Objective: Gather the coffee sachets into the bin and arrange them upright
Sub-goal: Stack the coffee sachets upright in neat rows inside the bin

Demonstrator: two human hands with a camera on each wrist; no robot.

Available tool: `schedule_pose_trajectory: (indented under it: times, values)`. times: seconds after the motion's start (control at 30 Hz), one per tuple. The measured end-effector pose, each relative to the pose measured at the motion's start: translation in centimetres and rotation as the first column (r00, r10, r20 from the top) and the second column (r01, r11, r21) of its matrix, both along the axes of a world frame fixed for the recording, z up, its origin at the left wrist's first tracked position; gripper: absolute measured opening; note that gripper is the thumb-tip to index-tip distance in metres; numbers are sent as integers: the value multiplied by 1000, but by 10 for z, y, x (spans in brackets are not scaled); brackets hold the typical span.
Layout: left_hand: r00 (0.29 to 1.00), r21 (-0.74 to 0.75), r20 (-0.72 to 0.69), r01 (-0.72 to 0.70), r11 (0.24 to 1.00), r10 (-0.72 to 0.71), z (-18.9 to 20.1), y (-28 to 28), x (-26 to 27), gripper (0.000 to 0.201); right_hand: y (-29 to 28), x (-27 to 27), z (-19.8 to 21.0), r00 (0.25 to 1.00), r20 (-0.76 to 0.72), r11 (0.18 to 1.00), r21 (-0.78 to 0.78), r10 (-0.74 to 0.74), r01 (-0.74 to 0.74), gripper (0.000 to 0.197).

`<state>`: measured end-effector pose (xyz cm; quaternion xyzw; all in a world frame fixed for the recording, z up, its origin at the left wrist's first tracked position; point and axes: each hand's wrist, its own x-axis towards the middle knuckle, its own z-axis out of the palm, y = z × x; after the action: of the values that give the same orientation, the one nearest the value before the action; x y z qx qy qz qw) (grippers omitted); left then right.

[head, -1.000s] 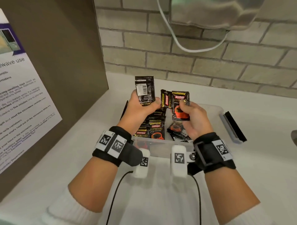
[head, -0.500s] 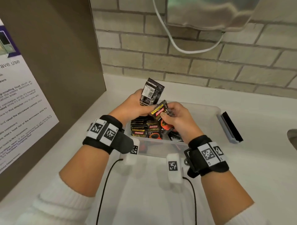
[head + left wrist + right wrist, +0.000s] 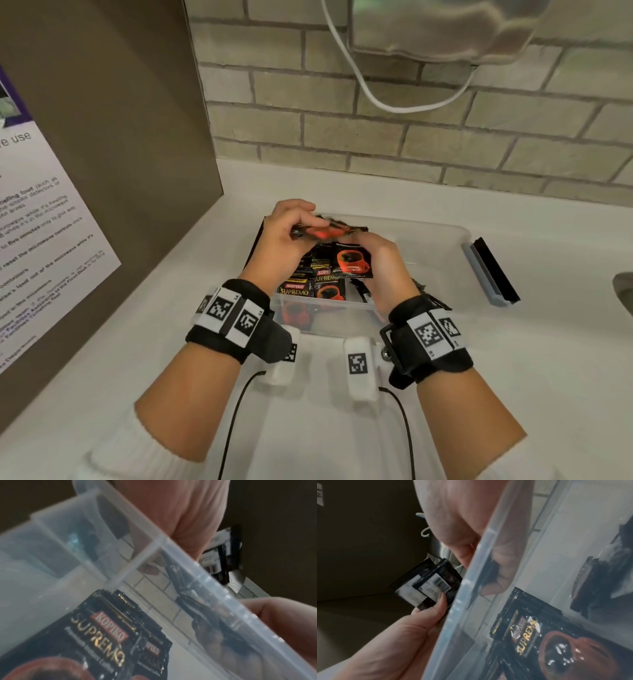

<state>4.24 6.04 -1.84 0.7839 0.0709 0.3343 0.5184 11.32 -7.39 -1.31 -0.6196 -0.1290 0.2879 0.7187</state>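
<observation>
A clear plastic bin (image 3: 445,230) stands on the white counter, with black Kopiko sachets (image 3: 310,289) upright in its near left part. My left hand (image 3: 291,229) hovers over the bin's far left corner and grips a small stack of sachets (image 3: 322,232), tipped nearly flat. In the right wrist view that stack (image 3: 428,588) shows its barcode backs. My right hand (image 3: 380,263) is just inside the bin, its fingers on a sachet with a red cup print (image 3: 352,262). The left wrist view looks through the bin wall (image 3: 197,566) at an upright sachet (image 3: 97,627).
A brown panel with a printed notice (image 3: 44,240) closes off the left side. The brick wall (image 3: 376,137) and a hanging white cable (image 3: 394,106) are behind. A grey-blue and black strip (image 3: 489,270) lies right of the bin. More sachets (image 3: 363,291) lie loose on the bin's floor.
Both hands came together and dropped toward the bin. The left hand's sachets tipped from upright to nearly flat, and it now holds more than one. The right hand now shows a single sachet.
</observation>
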Motion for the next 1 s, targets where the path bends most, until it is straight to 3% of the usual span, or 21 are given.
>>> schedule_pose_trajectory:
  times: [0.07, 0.1, 0.2, 0.27, 0.33, 0.4, 0.47, 0.53, 0.6, 0.7, 0.77, 0.87, 0.9, 1.0]
  values:
    - [1000, 88, -7, -8, 996, 9, 2, 1, 2, 50, -2, 2, 1, 992, -61, 993, 42, 112, -109, 53]
    - [1000, 104, -21, 8, 995, -6, 2, 1, 3, 51, -3, 1, 1, 987, -44, 988, 31, 154, -153, 56]
    - [998, 94, -28, 65, 993, -63, 2, -3, 3, 50, -4, -2, 1, 984, 43, 985, 2, 170, -171, 31]
    - [997, -37, -26, 71, 997, -72, 3, -3, 4, 55, -5, -1, -1, 991, 63, 993, 33, 114, -116, 16]
    - [989, -293, -20, 134, 947, -146, 7, -3, 3, 49, -5, 1, -2, 995, 65, 996, 46, 78, -81, 15]
    - [979, -393, -22, 178, 902, -203, 10, -5, 1, 37, -3, 1, -2, 995, 85, 997, 41, 57, -61, 19]
    - [981, -250, -131, 107, 962, -143, 12, -9, 1, 35, -2, 1, -2, 996, 88, 998, 50, 31, -36, 21]
    - [980, -93, -193, 26, 995, -43, 11, -12, 3, 57, -3, 0, -1, 998, 65, 998, 63, 21, -25, 19]
    - [986, -144, -161, -65, 987, 41, 12, -12, 4, 64, -3, 1, -1, 998, 59, 998, 63, 12, -15, 20]
    - [988, -263, -128, -113, 958, 81, 16, -7, 3, 57, -2, -1, 0, 992, 123, 999, 51, -16, 10, 17]
    - [979, -202, -198, -91, 975, 50, 18, -9, 4, 46, -2, -2, 0, 986, 164, 997, 81, 0, -14, 33]
    - [937, -162, -343, 13, 987, -69, 19, -20, 8, 31, 1, -5, 2, 987, 160, 995, 93, 28, -44, 74]
    - [930, -192, -356, 25, 981, -93, 19, -24, 9, 29, 2, -7, 4, 990, 136, 995, 89, 24, -36, 75]
    - [943, -282, -320, -4, 959, -90, 20, -31, 13, 32, 3, -3, 9, 1000, -13, 985, 170, 23, -20, 41]
